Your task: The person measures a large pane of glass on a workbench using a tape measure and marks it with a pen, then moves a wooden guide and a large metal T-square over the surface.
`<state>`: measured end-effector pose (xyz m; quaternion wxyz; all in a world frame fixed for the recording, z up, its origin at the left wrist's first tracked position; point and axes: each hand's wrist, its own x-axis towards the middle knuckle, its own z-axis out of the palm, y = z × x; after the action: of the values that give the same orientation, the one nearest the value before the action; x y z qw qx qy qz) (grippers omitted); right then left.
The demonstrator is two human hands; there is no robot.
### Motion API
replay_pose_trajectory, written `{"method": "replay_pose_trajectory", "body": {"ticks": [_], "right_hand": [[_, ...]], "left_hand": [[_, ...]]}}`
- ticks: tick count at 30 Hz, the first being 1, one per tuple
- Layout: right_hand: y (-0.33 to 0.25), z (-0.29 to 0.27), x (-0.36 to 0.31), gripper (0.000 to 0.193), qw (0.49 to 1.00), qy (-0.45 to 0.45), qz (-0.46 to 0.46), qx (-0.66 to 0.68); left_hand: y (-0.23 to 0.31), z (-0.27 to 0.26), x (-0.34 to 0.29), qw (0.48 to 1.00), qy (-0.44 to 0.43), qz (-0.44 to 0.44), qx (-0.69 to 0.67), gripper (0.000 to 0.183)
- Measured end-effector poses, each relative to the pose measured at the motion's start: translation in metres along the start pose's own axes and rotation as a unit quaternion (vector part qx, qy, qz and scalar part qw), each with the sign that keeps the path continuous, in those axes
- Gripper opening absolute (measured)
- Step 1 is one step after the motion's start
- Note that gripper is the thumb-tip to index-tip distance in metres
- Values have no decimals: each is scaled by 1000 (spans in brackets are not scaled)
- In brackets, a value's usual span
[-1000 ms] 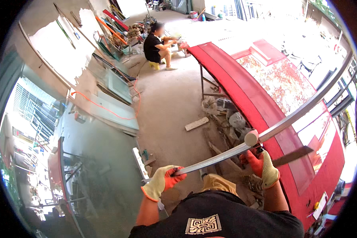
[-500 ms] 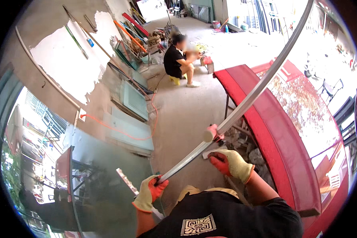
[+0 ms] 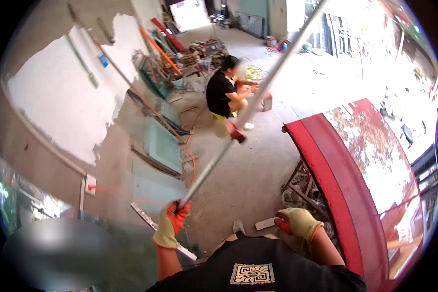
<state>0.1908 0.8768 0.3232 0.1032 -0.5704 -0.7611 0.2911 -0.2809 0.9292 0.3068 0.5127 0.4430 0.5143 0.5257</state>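
A long metal bar (image 3: 207,174) slants up from lower left to upper right, with its near end in my left hand (image 3: 168,228). That hand wears a pale yellow glove with red palm and fingers, closed round the bar. Partway along the bar sits a red and black fitting (image 3: 236,132) with a pale round knob. My right hand (image 3: 301,224), in a matching glove, hovers away from the bar near a small pale block (image 3: 265,224) on the floor. Its fingers are loosely bent and nothing shows in them.
A red-edged table (image 3: 331,180) with a glossy top stands at right. Glass panes (image 3: 155,190) lean against the left wall, beside an orange cord (image 3: 192,155). A person (image 3: 224,90) sits on a low stool ahead, behind the bar. A white strip (image 3: 146,216) lies near my left hand.
The bar has swung left and away from the red table, its fitting now overlapping the seated person in view. My left hand has shifted slightly left; my right hand has moved lower and farther from the bar.
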Motion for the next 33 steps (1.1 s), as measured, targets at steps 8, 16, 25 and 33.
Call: {"method": "replay_pose_trajectory", "body": {"ticks": [8,16,25,33], "right_hand": [[47,-38,97,48,994,27,105,-8],[156,-96,254,42,982,93,166,0],[288,-220,445,40,945,60,308,-87],[421,-217,531,82,737,175,652,29]], "left_hand": [[70,2,199,996,-26,40,76,42],[108,94,360,962,-71,201,171,54],[156,202,546,953,-139,263,56,55],[155,299,743,906,-349,185,-153,44]]}}
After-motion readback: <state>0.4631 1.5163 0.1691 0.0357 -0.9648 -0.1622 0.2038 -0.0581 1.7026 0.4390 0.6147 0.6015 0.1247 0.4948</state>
